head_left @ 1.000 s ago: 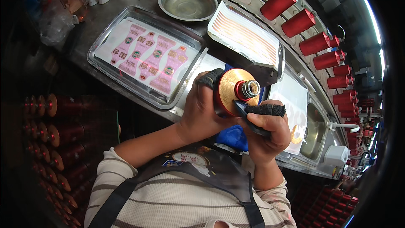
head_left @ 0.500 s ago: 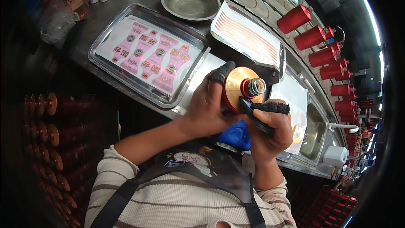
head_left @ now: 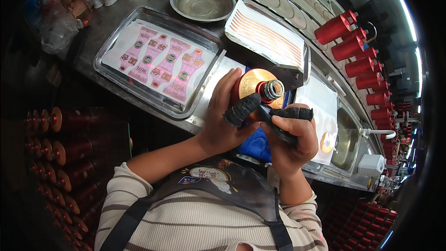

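The person holds a red bottle (head_left: 251,86) with a gold shoulder and a bare metal neck up in front of the chest, above the near edge of the steel counter (head_left: 88,62). The left hand (head_left: 223,121) is wrapped around the bottle's body, its thumb in a dark fabric sleeve pressed just below the neck. The right hand (head_left: 290,142) is closed on a thin dark tool (head_left: 274,125), its sleeved forefinger lying along the top, the tip of the tool touching the bottle near the neck. Compared with a second ago, the bottle has been drawn closer to the body and turned so the neck points more toward the camera, and the tool has moved in under it; this looks like close work at the neck in hand. On the counter beyond lie a tray of pink labels (head_left: 160,60), a round metal dish (head_left: 203,2) and a tilted tray of orange strips (head_left: 267,37). Red bottles (head_left: 353,46) stand in a row to the right.
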`<move>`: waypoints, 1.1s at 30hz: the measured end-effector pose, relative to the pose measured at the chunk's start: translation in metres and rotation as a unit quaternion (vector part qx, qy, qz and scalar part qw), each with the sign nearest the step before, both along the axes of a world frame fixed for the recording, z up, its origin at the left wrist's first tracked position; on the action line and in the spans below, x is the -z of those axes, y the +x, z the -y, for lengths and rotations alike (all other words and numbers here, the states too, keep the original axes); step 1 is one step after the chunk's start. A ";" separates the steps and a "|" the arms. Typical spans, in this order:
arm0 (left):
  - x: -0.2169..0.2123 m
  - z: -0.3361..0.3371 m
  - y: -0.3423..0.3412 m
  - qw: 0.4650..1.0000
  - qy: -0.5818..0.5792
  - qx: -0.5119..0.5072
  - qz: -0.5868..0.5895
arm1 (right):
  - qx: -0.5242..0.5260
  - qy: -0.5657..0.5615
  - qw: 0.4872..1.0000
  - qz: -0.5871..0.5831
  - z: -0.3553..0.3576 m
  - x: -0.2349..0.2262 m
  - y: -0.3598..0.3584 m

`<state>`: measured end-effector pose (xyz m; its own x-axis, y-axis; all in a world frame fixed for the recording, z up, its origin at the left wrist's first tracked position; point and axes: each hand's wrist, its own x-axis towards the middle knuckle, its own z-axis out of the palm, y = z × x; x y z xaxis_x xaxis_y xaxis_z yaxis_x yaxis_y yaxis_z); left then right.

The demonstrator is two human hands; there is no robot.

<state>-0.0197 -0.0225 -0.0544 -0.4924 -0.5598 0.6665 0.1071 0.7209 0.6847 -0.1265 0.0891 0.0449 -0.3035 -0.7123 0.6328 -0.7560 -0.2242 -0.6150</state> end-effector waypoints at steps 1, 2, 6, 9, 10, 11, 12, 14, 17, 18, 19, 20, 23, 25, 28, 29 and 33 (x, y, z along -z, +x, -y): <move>-0.004 -0.001 0.002 1.000 -0.012 -0.021 0.018 | 0.004 0.001 1.000 0.000 0.000 0.000 0.000; -0.009 0.001 0.003 1.000 -0.002 -0.008 0.010 | 0.009 0.001 1.000 0.001 -0.001 -0.001 -0.001; -0.005 0.017 0.004 0.991 0.092 0.098 0.013 | 0.024 -0.014 1.000 -0.003 0.003 -0.003 0.001; -0.003 0.018 -0.002 0.990 0.099 0.089 0.041 | 0.008 -0.027 1.000 -0.013 0.008 -0.001 0.010; 0.007 0.014 -0.004 0.985 0.142 0.083 0.051 | 0.021 -0.026 0.993 -0.115 0.011 -0.001 0.015; 0.019 0.011 -0.004 0.978 0.183 0.075 0.060 | -0.010 -0.024 0.990 -0.139 0.013 0.000 0.020; 0.029 0.009 -0.005 0.970 0.224 0.066 0.070 | -0.073 -0.028 0.988 -0.135 0.015 0.000 0.024; 0.026 0.010 -0.004 0.970 0.224 0.047 0.088 | -0.157 -0.034 0.984 -0.081 0.013 0.004 0.025; 0.010 0.010 -0.002 0.988 0.106 0.019 0.112 | 0.047 -0.079 0.992 -0.084 0.000 0.007 0.012; 0.012 0.012 -0.002 0.988 0.110 0.028 0.105 | 0.023 -0.077 0.988 -0.128 0.006 0.007 0.005; 0.013 0.012 -0.001 0.987 0.116 0.037 0.100 | -0.006 -0.068 0.986 -0.150 0.003 0.005 0.007; 0.013 0.010 0.000 0.988 0.118 0.040 0.095 | -0.058 -0.055 0.993 -0.092 0.000 0.000 0.009; 0.006 0.006 -0.001 0.988 0.128 0.039 0.073 | 0.000 -0.068 0.995 -0.079 0.003 -0.008 -0.005; 0.004 0.002 -0.001 0.988 0.133 0.038 0.065 | 0.003 -0.060 0.992 -0.115 0.000 0.006 -0.003; 0.000 0.001 -0.002 0.986 0.154 0.044 0.045 | -0.003 -0.010 0.998 0.055 -0.008 -0.002 0.002; -0.002 0.003 -0.001 0.984 0.165 0.046 0.039 | 0.053 0.008 0.996 0.065 -0.006 -0.002 -0.004; -0.010 0.013 0.007 0.985 0.139 0.067 0.078 | 0.121 0.037 0.964 0.235 0.016 0.001 -0.038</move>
<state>-0.0125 -0.0351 -0.0440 -0.6584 -0.6336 0.4063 0.0656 0.4894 0.8696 -0.1641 0.0736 0.0443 -0.7075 -0.6226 0.3343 -0.4142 -0.0179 -0.9100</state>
